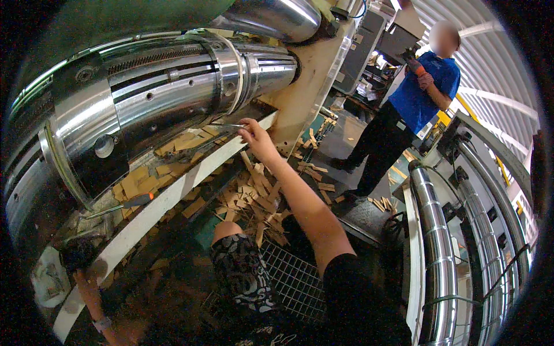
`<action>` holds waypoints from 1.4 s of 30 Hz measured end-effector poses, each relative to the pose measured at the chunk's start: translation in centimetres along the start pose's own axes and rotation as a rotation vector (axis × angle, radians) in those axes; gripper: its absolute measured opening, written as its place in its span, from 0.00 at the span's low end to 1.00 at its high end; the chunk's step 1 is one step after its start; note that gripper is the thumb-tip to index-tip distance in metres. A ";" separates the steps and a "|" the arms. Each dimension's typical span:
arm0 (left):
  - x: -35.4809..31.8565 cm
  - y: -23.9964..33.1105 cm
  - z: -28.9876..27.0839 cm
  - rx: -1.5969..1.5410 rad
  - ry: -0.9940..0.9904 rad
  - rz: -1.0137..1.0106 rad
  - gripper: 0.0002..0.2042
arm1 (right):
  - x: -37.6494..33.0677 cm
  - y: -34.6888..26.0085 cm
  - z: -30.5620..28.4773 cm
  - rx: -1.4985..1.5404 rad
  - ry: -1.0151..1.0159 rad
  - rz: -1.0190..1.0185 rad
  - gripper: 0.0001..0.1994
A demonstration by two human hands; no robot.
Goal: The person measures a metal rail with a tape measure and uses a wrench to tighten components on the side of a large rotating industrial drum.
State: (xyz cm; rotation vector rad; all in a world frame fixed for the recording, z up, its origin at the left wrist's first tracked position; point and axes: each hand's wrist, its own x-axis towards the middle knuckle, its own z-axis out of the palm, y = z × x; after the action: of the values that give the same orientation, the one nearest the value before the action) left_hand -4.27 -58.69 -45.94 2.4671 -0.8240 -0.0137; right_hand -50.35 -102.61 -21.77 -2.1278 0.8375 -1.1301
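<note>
My right hand [255, 138] is closed around a thin metal tool [227, 125], probably a wrench or rod. Its tip points left, along the underside of a large steel shaft [173, 81] with slots, bolt holes and ring collars. My left hand [86, 282] is low at the left, by the white rail [173, 196], next to a dark object [79, 254]; shadow hides its fingers. A screwdriver [138, 200] with an orange and black handle lies on the ledge between the shaft and the rail.
Cardboard scraps [254, 193] litter the ledge and floor around my leg, near a metal grate [294, 271]. A person in a blue shirt [430, 86] and gloves stands at the right. Long steel rollers [433, 230] run along the right side. A second polished cylinder [283, 17] is above the shaft.
</note>
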 end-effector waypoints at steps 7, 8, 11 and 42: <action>-0.3 -0.4 0.5 0.017 -0.007 0.011 0.30 | 1.0 0.8 -1.2 -0.882 0.240 -0.524 0.10; -0.4 0.1 0.0 0.011 -0.022 -0.035 0.30 | 0.9 0.7 -0.7 -0.908 0.269 -0.517 0.10; 0.3 -2.1 1.3 0.069 0.038 -0.005 0.31 | 0.2 1.3 3.0 -0.787 0.479 -0.207 0.17; 1.6 -3.8 2.2 0.249 0.059 0.143 0.31 | 8.2 -3.7 -4.7 -0.900 -0.884 -1.203 0.20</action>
State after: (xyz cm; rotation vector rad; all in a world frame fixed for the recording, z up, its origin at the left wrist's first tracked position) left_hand -1.27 -58.11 -49.41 2.6168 -1.0277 0.2253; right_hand -49.81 -107.33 -12.82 -3.5537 -0.6105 0.0271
